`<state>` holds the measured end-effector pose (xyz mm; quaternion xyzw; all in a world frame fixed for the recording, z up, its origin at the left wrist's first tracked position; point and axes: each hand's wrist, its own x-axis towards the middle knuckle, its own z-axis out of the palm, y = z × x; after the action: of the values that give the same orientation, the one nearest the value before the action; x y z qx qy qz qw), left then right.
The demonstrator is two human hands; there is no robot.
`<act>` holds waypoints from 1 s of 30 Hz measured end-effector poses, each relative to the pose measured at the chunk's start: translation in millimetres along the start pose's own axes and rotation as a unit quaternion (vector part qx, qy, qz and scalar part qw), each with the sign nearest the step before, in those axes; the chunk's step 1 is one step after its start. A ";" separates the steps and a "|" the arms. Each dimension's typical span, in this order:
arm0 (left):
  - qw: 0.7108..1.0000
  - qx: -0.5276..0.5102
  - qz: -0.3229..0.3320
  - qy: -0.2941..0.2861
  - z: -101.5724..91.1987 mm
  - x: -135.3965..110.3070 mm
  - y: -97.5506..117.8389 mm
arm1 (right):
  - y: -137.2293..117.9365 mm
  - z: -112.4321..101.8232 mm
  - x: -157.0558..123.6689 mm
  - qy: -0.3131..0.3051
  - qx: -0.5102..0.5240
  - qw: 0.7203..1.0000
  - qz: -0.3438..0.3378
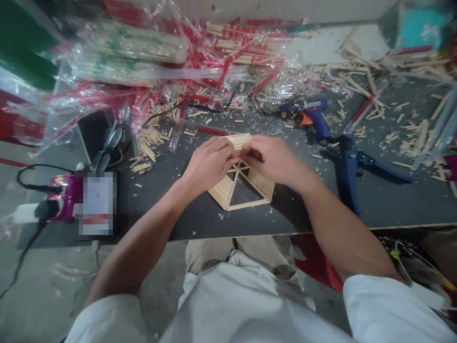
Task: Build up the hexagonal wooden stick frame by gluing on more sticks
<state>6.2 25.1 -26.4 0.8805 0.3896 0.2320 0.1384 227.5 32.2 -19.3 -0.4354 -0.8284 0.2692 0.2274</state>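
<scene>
A many-sided frame of thin wooden sticks lies on the dark table in front of me. Its left and right sections are covered with rows of sticks, while the section nearest me is an open triangle. My left hand rests over its left part, with thumb and fingers pinched near the centre. From the other side my right hand pinches close to the same spot, its fingertips nearly meeting those of the left. Whatever sits between the fingertips is too small to make out.
A blue glue gun and blue cutter-like pliers lie to the right. Stick offcuts are scattered about. Plastic-wrapped stick bundles fill the back. Glasses, a phone and a purple power adapter are left.
</scene>
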 end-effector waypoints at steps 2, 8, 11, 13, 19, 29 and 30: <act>0.999 -0.033 -0.008 0.007 -5.4 -0.7 -3.4 | -0.1 0.9 -0.6 0.002 -0.002 1.000 -0.006; 0.999 -0.024 -0.016 0.044 -12.6 -1.5 -7.1 | -2.8 4.1 -1.8 0.014 -0.014 1.000 -0.016; 0.998 0.033 0.023 0.043 -8.5 -1.4 -2.4 | -3.0 5.4 -2.0 0.014 -0.024 0.999 -0.022; 0.996 0.069 0.043 0.045 -5.2 -1.6 0.3 | -2.9 5.9 -2.0 0.015 -0.025 0.999 -0.022; 0.989 0.133 0.065 0.027 -0.7 -4.2 0.5 | -4.2 4.9 -2.2 0.008 -0.017 1.000 -0.012; 0.993 0.122 -0.008 0.005 1.7 -2.4 6.3 | -5.0 6.3 -0.6 0.017 -0.007 1.000 0.002; 0.991 0.129 -0.020 -0.005 1.0 -1.5 9.2 | -5.1 6.1 -0.4 0.017 -0.004 1.000 0.005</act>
<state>11.7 17.8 -23.8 0.8842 0.4330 0.1726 0.0306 220.9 27.9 -20.7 -0.4450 -0.8231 0.2600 0.2385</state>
